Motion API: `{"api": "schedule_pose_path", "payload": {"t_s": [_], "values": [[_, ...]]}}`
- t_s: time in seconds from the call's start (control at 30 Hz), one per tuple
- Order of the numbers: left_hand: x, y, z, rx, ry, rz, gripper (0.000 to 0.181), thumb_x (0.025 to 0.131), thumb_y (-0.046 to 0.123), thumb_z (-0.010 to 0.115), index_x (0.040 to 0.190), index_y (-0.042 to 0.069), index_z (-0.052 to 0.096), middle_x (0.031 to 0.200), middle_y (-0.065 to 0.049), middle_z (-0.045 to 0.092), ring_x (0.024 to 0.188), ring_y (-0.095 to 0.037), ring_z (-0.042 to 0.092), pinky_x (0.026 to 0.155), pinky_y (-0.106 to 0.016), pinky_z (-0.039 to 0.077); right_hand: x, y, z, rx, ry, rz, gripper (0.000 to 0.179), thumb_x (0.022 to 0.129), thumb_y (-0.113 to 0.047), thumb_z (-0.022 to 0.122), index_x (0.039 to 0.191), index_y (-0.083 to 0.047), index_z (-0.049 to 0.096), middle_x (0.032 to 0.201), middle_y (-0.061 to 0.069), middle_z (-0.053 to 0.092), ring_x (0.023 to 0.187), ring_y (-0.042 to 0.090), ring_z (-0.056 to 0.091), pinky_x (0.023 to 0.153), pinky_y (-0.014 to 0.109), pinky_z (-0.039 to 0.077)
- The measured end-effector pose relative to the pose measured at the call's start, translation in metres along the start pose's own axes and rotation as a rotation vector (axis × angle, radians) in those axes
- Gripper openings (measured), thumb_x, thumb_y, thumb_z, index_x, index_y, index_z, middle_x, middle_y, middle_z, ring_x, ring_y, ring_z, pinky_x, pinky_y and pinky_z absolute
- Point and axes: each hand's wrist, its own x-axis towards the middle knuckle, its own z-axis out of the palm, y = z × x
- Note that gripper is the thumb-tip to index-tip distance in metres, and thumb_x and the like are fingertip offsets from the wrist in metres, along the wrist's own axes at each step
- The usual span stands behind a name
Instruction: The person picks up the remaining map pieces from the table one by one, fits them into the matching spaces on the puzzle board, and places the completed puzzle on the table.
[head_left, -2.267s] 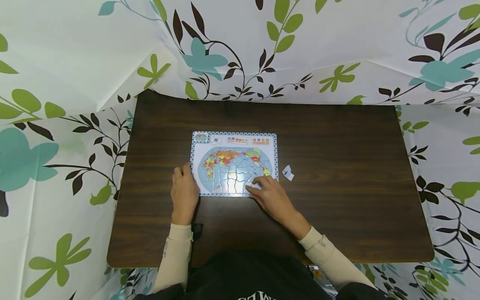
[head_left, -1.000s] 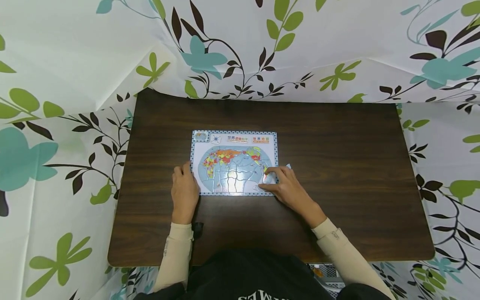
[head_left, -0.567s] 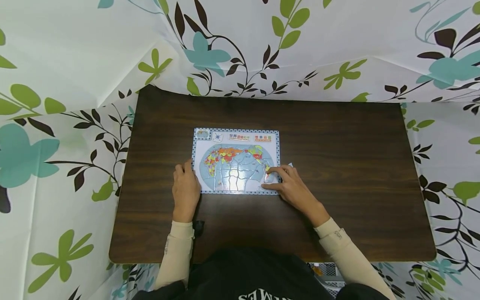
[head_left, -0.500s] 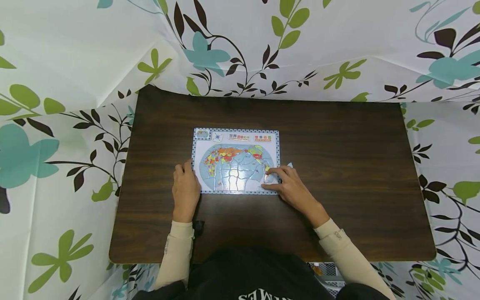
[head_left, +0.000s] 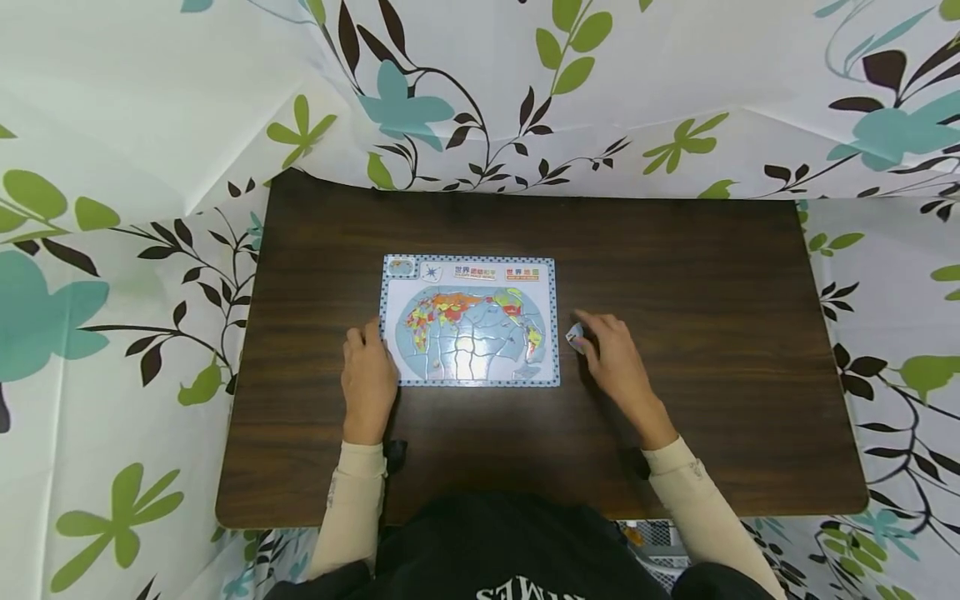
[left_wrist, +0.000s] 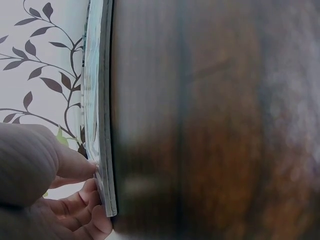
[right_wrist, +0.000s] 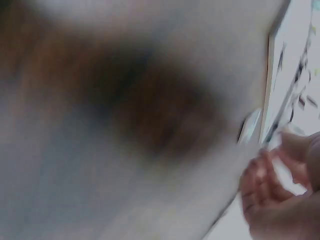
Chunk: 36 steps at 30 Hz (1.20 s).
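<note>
A world map jigsaw puzzle board point(head_left: 480, 279) with a blue dotted border lies on the table. A white gap point(head_left: 504, 368) shows at the map's lower right, beside a puzzle piece point(head_left: 527, 371) within the oval. My left hand point(head_left: 367, 383) holds the board's left edge; in the left wrist view the thumb point(left_wrist: 75, 162) lies on its face and the fingers curl at its corner. Right of the board, my right hand point(head_left: 618, 367) is at a loose puzzle piece point(head_left: 573, 333), thumb and forefinger spread around it. The right wrist view shows that piece point(right_wrist: 250, 126) flat, just beyond the fingertips.
The dark wooden table point(head_left: 675, 275) extends around the board on every side. A white cloth with leaf prints point(head_left: 480, 100) hangs behind and beside it. Small dark objects sit by both wrists. Below the front edge, a grey mesh item point(head_left: 660, 533) shows.
My right hand has left the board's lower right corner and moved right to the loose piece, uncovering the map there. The left hand has stayed at the board's left edge.
</note>
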Motion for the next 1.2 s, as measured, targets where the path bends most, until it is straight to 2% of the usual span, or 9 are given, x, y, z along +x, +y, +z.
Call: {"api": "schedule_pose_path", "payload": {"t_s": [0.1, 0.17, 0.33, 0.47, 0.6, 0.7, 0.97, 1.07, 1.2], "values": [[-0.001, -0.001, 0.0, -0.004, -0.008, -0.004, 0.036, 0.103, 0.009, 0.049, 0.138, 0.0, 0.05, 0.112, -0.026, 0.048, 0.094, -0.041, 0.052, 0.055, -0.05, 0.049, 0.0, 0.007, -0.009, -0.035, -0.021, 0.163, 0.054, 0.092, -0.012, 0.071, 0.141, 0.0, 0.052, 0.13, 0.028, 0.055, 0.117, 0.044, 0.052, 0.097, 0.058, 0.045], [-0.001, -0.001, 0.0, -0.005, -0.005, -0.004, 0.036, 0.103, 0.009, 0.049, 0.137, 0.0, 0.05, 0.112, -0.026, 0.048, 0.095, -0.041, 0.052, 0.055, -0.05, 0.049, -0.001, 0.01, -0.01, -0.055, -0.056, 0.2, 0.06, 0.091, -0.017, 0.074, 0.143, 0.0, 0.051, 0.131, 0.028, 0.052, 0.118, 0.045, 0.051, 0.097, 0.059, 0.045], [0.0, -0.001, -0.001, -0.012, -0.005, -0.001, 0.036, 0.102, 0.009, 0.05, 0.137, 0.0, 0.05, 0.113, -0.027, 0.049, 0.096, -0.043, 0.053, 0.055, -0.052, 0.049, -0.002, 0.008, 0.001, -0.089, -0.089, 0.135, 0.059, 0.087, -0.022, 0.078, 0.139, -0.004, 0.057, 0.125, 0.024, 0.051, 0.11, 0.037, 0.053, 0.085, 0.051, 0.051], [-0.001, 0.0, -0.002, -0.023, -0.024, -0.009, 0.037, 0.103, 0.01, 0.05, 0.138, 0.001, 0.049, 0.115, -0.027, 0.048, 0.098, -0.043, 0.052, 0.055, -0.053, 0.05, -0.001, 0.003, 0.006, -0.08, -0.033, 0.115, 0.036, 0.088, -0.013, 0.076, 0.122, -0.005, 0.07, 0.118, 0.019, 0.054, 0.102, 0.031, 0.057, 0.08, 0.046, 0.053], [0.0, 0.0, -0.002, -0.024, -0.024, -0.012, 0.037, 0.103, 0.01, 0.049, 0.139, 0.001, 0.049, 0.116, -0.027, 0.048, 0.098, -0.043, 0.052, 0.056, -0.052, 0.05, 0.001, 0.002, 0.007, -0.083, -0.025, 0.139, 0.02, 0.088, -0.008, 0.075, 0.107, -0.005, 0.069, 0.118, 0.019, 0.056, 0.1, 0.034, 0.06, 0.08, 0.049, 0.054], [0.0, 0.0, -0.003, -0.024, -0.021, -0.012, 0.037, 0.102, 0.009, 0.05, 0.139, 0.0, 0.049, 0.116, -0.027, 0.048, 0.098, -0.043, 0.052, 0.056, -0.052, 0.05, 0.005, 0.002, 0.004, -0.096, -0.058, 0.176, 0.028, 0.087, -0.008, 0.076, 0.111, -0.006, 0.062, 0.118, 0.023, 0.056, 0.1, 0.038, 0.06, 0.077, 0.052, 0.053], [-0.002, -0.003, -0.002, -0.026, -0.024, -0.005, 0.037, 0.103, 0.01, 0.05, 0.139, 0.001, 0.049, 0.117, -0.026, 0.049, 0.1, -0.042, 0.052, 0.057, -0.051, 0.051, 0.021, 0.001, -0.007, -0.095, -0.264, 0.298, 0.042, 0.09, -0.013, 0.074, 0.124, -0.006, 0.051, 0.122, 0.023, 0.05, 0.089, 0.035, 0.056, 0.076, 0.048, 0.049], [-0.002, -0.003, -0.002, -0.029, -0.025, -0.007, 0.037, 0.103, 0.01, 0.05, 0.139, 0.001, 0.049, 0.118, -0.026, 0.048, 0.1, -0.041, 0.051, 0.058, -0.051, 0.05, 0.025, 0.0, -0.011, -0.074, -0.287, 0.301, 0.04, 0.088, -0.012, 0.076, 0.12, -0.002, 0.055, 0.118, 0.024, 0.052, 0.091, 0.035, 0.057, 0.078, 0.048, 0.05], [-0.001, -0.003, -0.002, -0.033, -0.026, -0.011, 0.037, 0.104, 0.011, 0.049, 0.14, 0.002, 0.049, 0.117, -0.026, 0.048, 0.099, -0.041, 0.051, 0.058, -0.052, 0.05, 0.027, -0.005, -0.016, -0.021, -0.264, 0.29, 0.024, 0.09, -0.011, 0.074, 0.109, -0.003, 0.061, 0.108, 0.019, 0.057, 0.088, 0.031, 0.059, 0.074, 0.043, 0.051]]}}
